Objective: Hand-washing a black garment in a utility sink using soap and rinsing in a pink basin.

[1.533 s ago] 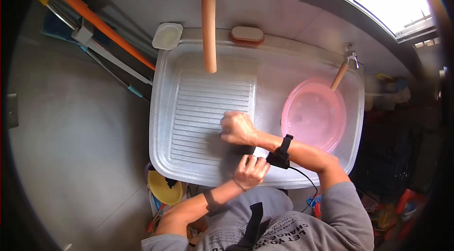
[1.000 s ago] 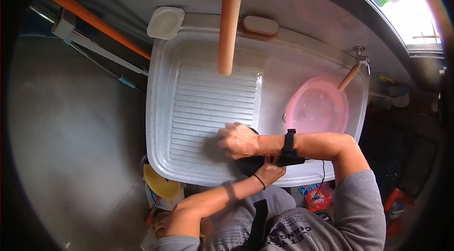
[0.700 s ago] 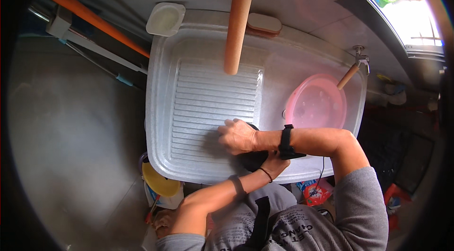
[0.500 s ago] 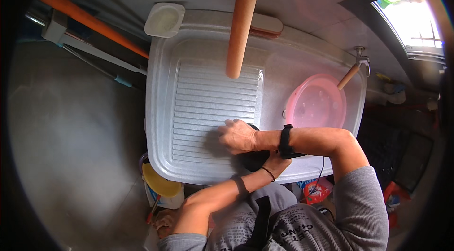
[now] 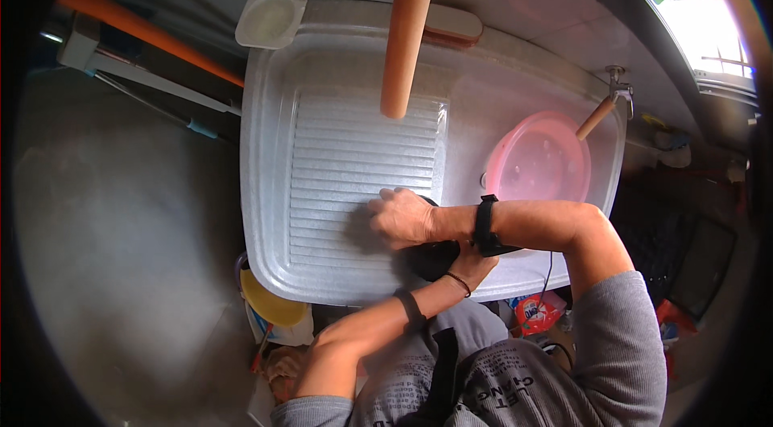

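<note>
A black, rounded, shoe-like thing lies at the near edge of a washboard moulded into a pale grey sink. My left hand grips it from the right side, its fingers partly hidden under my right wrist. Above it, my right hand is closed in a fist, knuckles toward the ridges. Whatever the right fingers hold, if anything, is hidden. My right forearm crosses over my left hand. The black thing's kind cannot be made out.
A pink basin sits in the sink's right part, below a tap. A white tub and an oval brush rest on the back rim. An orange-brown pole hangs over the washboard. A yellow basin stands below, left.
My right fist stays over the black thing, and more of that thing shows between my hands. My left hand keeps its grip. The whole view has shifted slightly.
</note>
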### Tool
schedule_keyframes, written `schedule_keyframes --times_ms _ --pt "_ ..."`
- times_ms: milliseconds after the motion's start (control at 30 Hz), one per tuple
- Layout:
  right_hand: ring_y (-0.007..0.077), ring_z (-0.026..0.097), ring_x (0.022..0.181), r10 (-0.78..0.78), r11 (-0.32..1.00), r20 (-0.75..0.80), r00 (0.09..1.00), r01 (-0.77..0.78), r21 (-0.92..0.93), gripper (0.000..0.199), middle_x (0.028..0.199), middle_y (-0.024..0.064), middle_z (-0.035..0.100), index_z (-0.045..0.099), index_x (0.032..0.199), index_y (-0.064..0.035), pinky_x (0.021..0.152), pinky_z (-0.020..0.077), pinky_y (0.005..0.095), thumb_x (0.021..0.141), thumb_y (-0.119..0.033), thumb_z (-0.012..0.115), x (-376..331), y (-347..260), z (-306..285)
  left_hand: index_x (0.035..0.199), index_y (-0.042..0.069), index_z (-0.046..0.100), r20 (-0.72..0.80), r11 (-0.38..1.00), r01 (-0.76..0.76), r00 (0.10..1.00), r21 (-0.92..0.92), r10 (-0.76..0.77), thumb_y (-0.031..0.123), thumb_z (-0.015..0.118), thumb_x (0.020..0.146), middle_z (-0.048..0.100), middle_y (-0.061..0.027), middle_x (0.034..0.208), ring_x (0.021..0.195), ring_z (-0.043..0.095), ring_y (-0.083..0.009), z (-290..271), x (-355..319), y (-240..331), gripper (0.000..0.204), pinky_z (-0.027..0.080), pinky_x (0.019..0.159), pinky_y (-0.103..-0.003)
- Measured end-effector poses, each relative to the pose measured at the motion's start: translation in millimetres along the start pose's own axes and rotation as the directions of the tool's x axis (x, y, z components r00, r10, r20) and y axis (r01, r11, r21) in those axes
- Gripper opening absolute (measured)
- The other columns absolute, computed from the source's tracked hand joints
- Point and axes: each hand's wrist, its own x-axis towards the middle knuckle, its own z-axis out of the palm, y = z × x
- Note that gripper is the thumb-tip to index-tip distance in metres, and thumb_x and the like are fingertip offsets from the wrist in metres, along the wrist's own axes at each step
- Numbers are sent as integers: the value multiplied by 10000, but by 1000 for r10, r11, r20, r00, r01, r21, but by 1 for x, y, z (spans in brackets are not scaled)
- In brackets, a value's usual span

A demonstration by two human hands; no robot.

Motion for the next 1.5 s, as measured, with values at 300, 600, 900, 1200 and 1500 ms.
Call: schedule_keyframes --times_ms 300,600,900,1200,1500 --pt "326 599 812 18 997 -106 994 -10 73 188 835 115 607 650 729 -72 674 506 404 611 -220 637 -3 8 -1 903 44 656 -5 994 24 1000 111 -24 151 543 733 600 -185 952 987 529 -347 -24 5 -5 231 413 757 -558" --pt "275 555 893 265 879 -144 954 -177 442 219 872 115 570 656 762 -96 789 440 356 623 -262 687 -53 38 -20 717 66 582 -416 923 -39 885 382 209 181 531 733 534 -88 754 747 487 -240 -65 -21 -15 127 377 619 -347" --pt "194 530 833 564 752 -590 578 -64 656 138 842 75 534 616 747 -29 752 417 306 693 -139 680 -169 -62 3 969 12 575 -616 850 382 587 -361 -526 204 653 714 572 -152 847 809 562 -298 -119 -85 -109 327 450 754 -372" --pt "274 458 941 389 920 -892 232 -143 364 200 947 85 484 616 798 -77 814 395 378 638 -63 736 -239 -194 63 802 8 603 -658 821 -67 637 -566 -401 64 627 729 599 -55 775 762 548 -152 -186 -55 -72 95 427 766 -286" --pt "256 473 990 36 915 -998 -60 -398 57 197 960 57 472 620 783 -119 977 333 556 618 -76 718 -305 -273 127 944 -38 574 -825 752 -539 566 -379 -9 93 524 793 592 -122 920 860 558 -202 -239 -56 101 206 446 823 -309"
